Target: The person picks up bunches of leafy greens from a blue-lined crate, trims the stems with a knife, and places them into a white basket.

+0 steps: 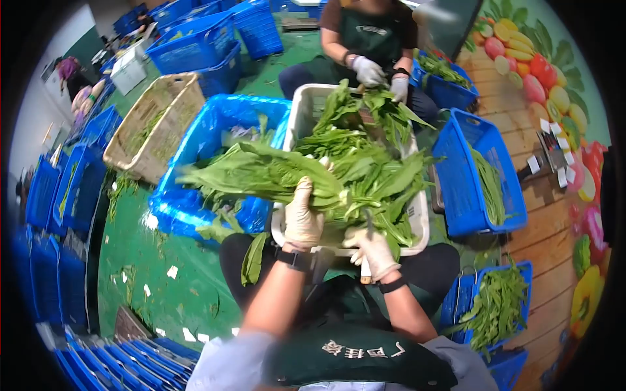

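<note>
- Dark green apron (365, 358) with white lettering, one, lies nearest the camera, at the bottom centre across the wearer's front.
- One beige crate (130, 166), at left, stands on the green floor (156, 260), with a few green scraps inside.
- One blue-lined container (171, 199), just beside it, has loose leaves within.
- One bunch of greens (261, 173) is held above the blue-lined container and the white crate (423, 228). Its long axis runs nearly level across the view, leaf tips pointing left, pale stem ends pointing right.
- Left hand (304, 220), gloved, is clamped on the bunch from below near its stem end, thumb up along the leaves; its forearm rises steeply from the bottom, with one dark wristband (295, 260).
- White crate, one, sits ahead of the wearer's knees, heaped with more leafy greens (394, 182), too tangled to count.
- Right hand (375, 252), gloved, apart from the left and lower, is closed around one knife (366, 270), pale handle down, blade up by the stems; its forearm slants up and leftward from lower right.
- One other person (372, 36) sits opposite, two gloved hands (369, 72) at the white crate's far end.
- Three blue crates (450, 195) at right hold greens.
</note>
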Motion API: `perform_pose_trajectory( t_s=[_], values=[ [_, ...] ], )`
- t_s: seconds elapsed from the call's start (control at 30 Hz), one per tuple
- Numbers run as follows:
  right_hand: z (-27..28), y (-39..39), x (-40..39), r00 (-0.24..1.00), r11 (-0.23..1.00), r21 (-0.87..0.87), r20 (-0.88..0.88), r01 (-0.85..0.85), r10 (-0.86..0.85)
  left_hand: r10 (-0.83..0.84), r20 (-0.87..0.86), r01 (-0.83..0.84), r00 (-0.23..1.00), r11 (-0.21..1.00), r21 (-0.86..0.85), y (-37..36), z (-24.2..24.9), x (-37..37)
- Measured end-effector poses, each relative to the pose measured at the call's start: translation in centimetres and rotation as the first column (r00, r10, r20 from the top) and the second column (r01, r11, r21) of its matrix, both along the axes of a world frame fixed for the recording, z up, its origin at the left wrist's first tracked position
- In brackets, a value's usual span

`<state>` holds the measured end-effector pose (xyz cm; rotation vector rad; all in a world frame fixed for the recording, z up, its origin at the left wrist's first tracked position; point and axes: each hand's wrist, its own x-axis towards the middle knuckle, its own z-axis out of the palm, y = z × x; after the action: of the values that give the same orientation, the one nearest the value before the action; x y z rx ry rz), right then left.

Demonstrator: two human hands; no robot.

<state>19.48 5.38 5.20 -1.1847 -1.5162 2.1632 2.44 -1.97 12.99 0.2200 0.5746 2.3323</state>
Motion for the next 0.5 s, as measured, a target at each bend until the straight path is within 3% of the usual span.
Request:
perform_pose_trajectory(
  t_s=[0.07, 0.13, 0.23, 0.27, 0.33, 0.4, 0.47, 0.5],
  values=[
    [5.4, -0.4, -1.2, 0.956, 0.995, 0.048, -0.286, 0.091, -0.074, -0.089, 0.055, 0.090, 0.995, 0.996, -0.022, -0.1, 0.0, 0.5],
    [8.1, -0.6, -2.4, 0.943, 0.982, 0.176, -0.332, 0.068, -0.006, -0.113, -0.012, 0.113, 0.994, 0.993, 0.015, 0.9, -1.6, 2.1],
    [8.3, 0.6, -2.1, 0.956, 0.995, 0.082, -0.293, 0.056, -0.030, -0.163, -0.072, 0.169, 0.984, 0.981, 0.098, 0.4, -1.7, 3.7],
    [7.8, 1.1, -1.4, 0.953, 0.988, 0.117, -0.299, 0.098, -0.059, -0.179, 0.077, 0.176, 0.981, 0.984, 0.036, -0.2, -3.6, 3.0],
    [7.8, 2.5, 1.1, 0.959, 0.987, 0.136, -0.282, 0.080, -0.039, -0.100, 0.096, 0.093, 0.990, 0.993, 0.074, -2.0, -2.8, -0.2],
    [9.4, 3.2, 3.2, 0.976, 0.945, 0.302, -0.207, 0.124, -0.062, -0.022, 0.112, 0.010, 0.993, 0.994, 0.107, -2.7, -3.5, -4.0],
    [10.1, 4.4, 5.4, 0.987, 0.938, 0.332, -0.151, 0.102, -0.054, -0.105, 0.125, 0.080, 0.987, 0.978, 0.191, -3.7, -0.3, -5.9],
    [10.2, 5.1, 6.2, 0.989, 0.932, 0.347, -0.133, 0.104, -0.061, -0.080, 0.120, 0.076, 0.990, 0.997, 0.031, -3.5, -0.1, -7.1]
  ],
)
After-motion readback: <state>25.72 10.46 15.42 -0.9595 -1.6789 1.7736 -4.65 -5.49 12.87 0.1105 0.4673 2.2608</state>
